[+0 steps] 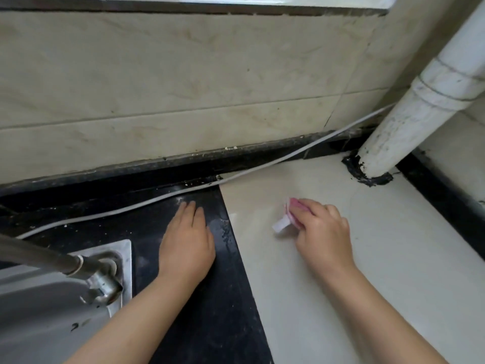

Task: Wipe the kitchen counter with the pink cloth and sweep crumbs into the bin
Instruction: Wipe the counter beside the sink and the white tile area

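Head view: nearest are two bare forearms reaching forward over the counter. The left hand lies flat on the black stone strip, palm down, fingers straight and close together, holding nothing; it looks like a brace. Just left of its wrist sits the steel sink corner with the faucet base. The right hand rests on the cream surface, fingers curled over the pink cloth, which is bunched beneath them, a pale edge sticking out toward the left hand. Judging by this, wiping is under way.

Beyond the left fingertips a white cable runs along the back ledge, with pale crumbs scattered by it at the foot of the tiled wall. Past the right fingers stands a white drain pipe, sealed at its foot with black mastic.

The risk: a stroke toward the wall could snag the cable or push crumbs under it, and a leftward sweep could drop them into the sink. No bin is in view.
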`<state>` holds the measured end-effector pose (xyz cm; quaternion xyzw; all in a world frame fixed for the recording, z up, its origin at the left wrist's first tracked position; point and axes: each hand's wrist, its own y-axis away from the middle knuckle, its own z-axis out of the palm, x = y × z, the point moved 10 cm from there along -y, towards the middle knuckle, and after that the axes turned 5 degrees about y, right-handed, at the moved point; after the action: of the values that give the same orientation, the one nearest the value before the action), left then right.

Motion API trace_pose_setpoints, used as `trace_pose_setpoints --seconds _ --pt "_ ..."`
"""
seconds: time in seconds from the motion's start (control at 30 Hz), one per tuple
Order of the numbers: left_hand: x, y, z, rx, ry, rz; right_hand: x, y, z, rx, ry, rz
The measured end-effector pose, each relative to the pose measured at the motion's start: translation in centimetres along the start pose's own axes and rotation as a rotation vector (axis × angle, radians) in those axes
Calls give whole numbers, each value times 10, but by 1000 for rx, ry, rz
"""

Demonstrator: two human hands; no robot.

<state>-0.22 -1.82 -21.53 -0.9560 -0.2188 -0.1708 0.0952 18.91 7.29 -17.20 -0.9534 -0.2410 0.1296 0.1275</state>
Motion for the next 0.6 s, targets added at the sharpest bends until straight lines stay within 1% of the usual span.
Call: trace_pose_setpoints --seconds 0.07,0.13,0.2,0.27,0.3,0.37,0.43,0.47,0.53,0.57,0.6 --pt "8 -8 8 1 31 18 -9 -19 -4 55 -47 -49" --pt "14 -11 16 -22 19 44 -23 -44 8 14 -94 -102" --pt "15 -10 25 -30 -2 51 -26 -67 36 -125 -65 -121" --pt "13 -9 23 8 16 51 -29 -71 65 -267 -32 -167" --pt "13 -9 24 19 23 54 -35 -64 69 -311 -38 -235" --pt "16 -8 23 30 21 90 -48 -38 65 -387 -130 -434" --pt "19 -7 20 48 13 121 -52 -3 54 -553 -245 -627" --pt "20 -7 20 48 8 129 -45 8 45 -664 -289 -667" --pt "20 -7 21 42 8 133 -22 16 31 -902 -368 -593" --pt "20 -8 21 44 8 139 -11 7 24 -918 -415 -518" --pt "20 -8 22 45 8 145 -2 -9 19 -849 -456 -447"
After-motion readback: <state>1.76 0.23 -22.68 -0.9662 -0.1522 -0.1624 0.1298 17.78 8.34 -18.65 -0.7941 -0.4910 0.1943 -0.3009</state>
